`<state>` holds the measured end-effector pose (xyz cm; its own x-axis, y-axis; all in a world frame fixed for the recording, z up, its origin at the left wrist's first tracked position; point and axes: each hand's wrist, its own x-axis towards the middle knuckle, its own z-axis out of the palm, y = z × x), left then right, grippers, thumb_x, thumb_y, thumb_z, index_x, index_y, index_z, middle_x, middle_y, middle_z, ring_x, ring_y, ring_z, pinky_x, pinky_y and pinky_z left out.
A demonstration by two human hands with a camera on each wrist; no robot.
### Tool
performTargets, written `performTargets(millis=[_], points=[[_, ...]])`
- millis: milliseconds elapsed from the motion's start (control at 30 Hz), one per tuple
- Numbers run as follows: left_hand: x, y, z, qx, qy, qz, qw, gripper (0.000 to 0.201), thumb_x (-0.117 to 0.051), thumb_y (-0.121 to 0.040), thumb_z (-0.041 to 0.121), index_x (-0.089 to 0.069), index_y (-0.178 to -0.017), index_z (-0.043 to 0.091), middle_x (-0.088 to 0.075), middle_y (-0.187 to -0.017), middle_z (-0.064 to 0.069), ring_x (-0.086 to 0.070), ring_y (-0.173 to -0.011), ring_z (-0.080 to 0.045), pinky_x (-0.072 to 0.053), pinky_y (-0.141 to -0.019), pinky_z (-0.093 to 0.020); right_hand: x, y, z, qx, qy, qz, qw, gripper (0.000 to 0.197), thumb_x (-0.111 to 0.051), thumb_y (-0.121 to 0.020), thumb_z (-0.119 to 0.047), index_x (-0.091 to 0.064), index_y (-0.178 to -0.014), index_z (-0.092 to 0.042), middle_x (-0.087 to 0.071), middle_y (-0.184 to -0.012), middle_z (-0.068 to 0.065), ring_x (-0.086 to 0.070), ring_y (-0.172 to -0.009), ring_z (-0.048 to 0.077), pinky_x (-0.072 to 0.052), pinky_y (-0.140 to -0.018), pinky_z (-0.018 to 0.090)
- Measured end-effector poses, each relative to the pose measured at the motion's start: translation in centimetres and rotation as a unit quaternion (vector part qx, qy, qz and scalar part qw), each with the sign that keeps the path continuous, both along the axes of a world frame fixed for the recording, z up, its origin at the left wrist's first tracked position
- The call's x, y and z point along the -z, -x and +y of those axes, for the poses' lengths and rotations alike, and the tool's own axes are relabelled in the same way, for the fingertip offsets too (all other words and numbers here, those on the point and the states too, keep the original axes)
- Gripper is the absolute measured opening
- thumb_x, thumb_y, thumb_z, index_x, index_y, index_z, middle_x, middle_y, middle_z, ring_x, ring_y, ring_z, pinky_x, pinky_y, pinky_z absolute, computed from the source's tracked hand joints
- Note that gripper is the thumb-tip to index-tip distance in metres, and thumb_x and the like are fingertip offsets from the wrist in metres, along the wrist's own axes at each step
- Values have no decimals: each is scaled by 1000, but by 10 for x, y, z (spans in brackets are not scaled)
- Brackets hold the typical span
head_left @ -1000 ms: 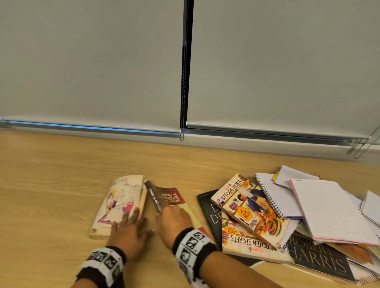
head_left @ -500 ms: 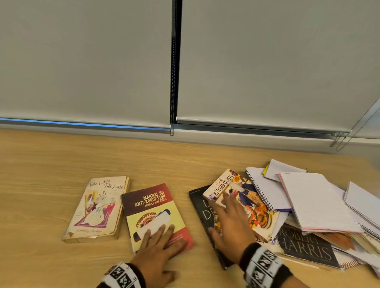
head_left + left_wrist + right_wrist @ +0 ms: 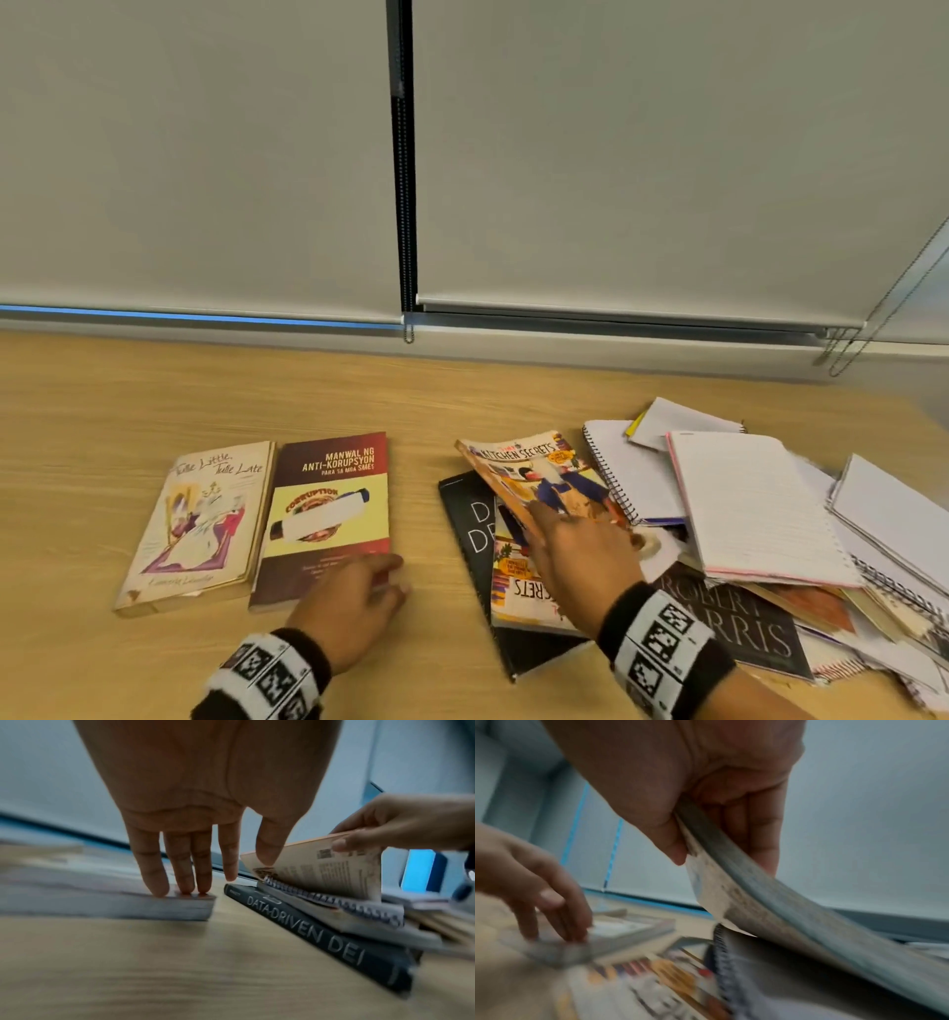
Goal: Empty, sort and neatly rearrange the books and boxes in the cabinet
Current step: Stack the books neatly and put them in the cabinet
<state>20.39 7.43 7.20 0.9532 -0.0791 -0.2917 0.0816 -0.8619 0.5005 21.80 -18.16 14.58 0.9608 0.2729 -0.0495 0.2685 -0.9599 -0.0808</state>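
Note:
Two books lie side by side on the wooden table (image 3: 102,401): a cream paperback (image 3: 200,519) at the left and a maroon-and-yellow book (image 3: 328,509) beside it. My left hand (image 3: 354,606) rests flat with straight fingertips (image 3: 185,888) on the maroon book's near right corner (image 3: 195,902). My right hand (image 3: 580,560) pinches the Kitchen Secrets cookbook (image 3: 534,478) between thumb and fingers (image 3: 677,850), and its near edge (image 3: 757,898) is lifted off the pile. Under it lie a second cookbook (image 3: 518,591) and the black Data-Driven DEI book (image 3: 321,937).
A loose heap of spiral notebooks (image 3: 631,473), a lined pad (image 3: 755,509), papers and a dark Robert Harris book (image 3: 739,622) fills the right side of the table. Closed roller blinds (image 3: 205,154) stand along the far edge, with bead cords (image 3: 842,349) hanging at the right.
My left hand slid toward the maroon book's near right corner, and that book now lies straight against the cream one. My right hand went from flat on the cookbook to pinching and lifting it.

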Motion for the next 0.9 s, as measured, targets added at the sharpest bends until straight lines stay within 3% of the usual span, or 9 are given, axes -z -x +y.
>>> performTargets(millis=[100, 167, 400, 467, 533, 600, 700, 800, 900], points=[[6, -2, -11, 62, -96, 57, 992, 64, -42, -93, 57, -22, -150, 38, -10, -162, 3, -12, -149, -22, -18, -120, -45, -3, 4, 36, -29, -41, -20, 999, 42, -28, -102, -48, -40, -137, -28, -68, -97, 1, -66, -87, 23, -50, -75, 33], [8, -9, -5, 89, -165, 84, 979, 69, -37, -95, 57, -4, -153, 39, 14, -161, 5, 8, -150, -24, -9, -119, -51, 0, 4, 54, -45, -64, -19, 997, 44, -28, -101, -50, -40, -137, -29, -69, -97, 2, -67, -88, 24, -52, -78, 35], [12, -59, 47, -22, -180, 108, 977, 66, -25, -99, 53, 1, -155, 29, 14, -162, 1, 12, -149, -31, -3, -121, -49, 9, 6, 103, -112, -75, -15, 991, 40, -37, -99, -47, -48, -127, -22, -69, -95, 7, -65, -87, 30, -38, -68, 34], [13, -70, 71, -73, -161, 117, 977, 64, -20, -100, 53, -10, -155, 22, 5, -163, -7, 6, -149, -34, -4, -121, -50, 14, 7, 119, -131, -75, 10, 989, 39, -40, -99, -44, -52, -124, -18, -68, -99, 11, -64, -92, 34, -37, -72, 36], [7, -71, 84, -147, -89, 84, 982, 63, -20, -99, 54, -44, -143, 15, -32, -154, -18, -29, -142, -35, -23, -118, -48, 22, 11, 139, -148, -86, 43, 984, 36, -43, -98, -40, -53, -123, -14, -68, -101, 14, -63, -94, 36, -41, -78, 38], [-4, -59, 83, -202, -6, 45, 978, 58, -29, -97, 58, -67, -111, 16, -64, -119, -15, -59, -107, -28, -45, -97, -38, 32, 13, 162, -145, -113, 77, 980, 36, -44, -98, -38, -51, -123, -14, -67, -103, 16, -62, -96, 38, -44, -81, 41], [-13, -38, 82, -205, 149, 97, 962, 15, -56, -95, 40, -62, -105, 31, -70, -95, 0, -64, -84, -16, -50, -74, -28, 38, 14, 191, -126, -166, 135, 969, 36, -51, -93, -41, -54, -117, -15, -65, -107, 16, -61, -100, 38, -48, -83, 42], [2, -34, 99, -203, 140, 108, 963, 16, -66, -87, 13, -65, -103, 15, -68, -84, 3, -64, -80, -16, -51, -81, -30, 38, 13, 195, -138, -191, 214, 948, 44, -57, -85, -55, -56, -120, -27, -66, -112, 6, -60, -105, 28, -50, -90, 36], [4, -33, 111, -242, 98, 74, 962, 19, -71, -85, 19, -53, -88, 21, -61, -87, 3, -59, -88, -19, -44, -79, -27, 43, 1, 155, -117, -167, 108, 973, 49, -57, -90, -41, -42, -137, -37, -52, -137, -4, -46, -127, 18, -38, -107, 35]])
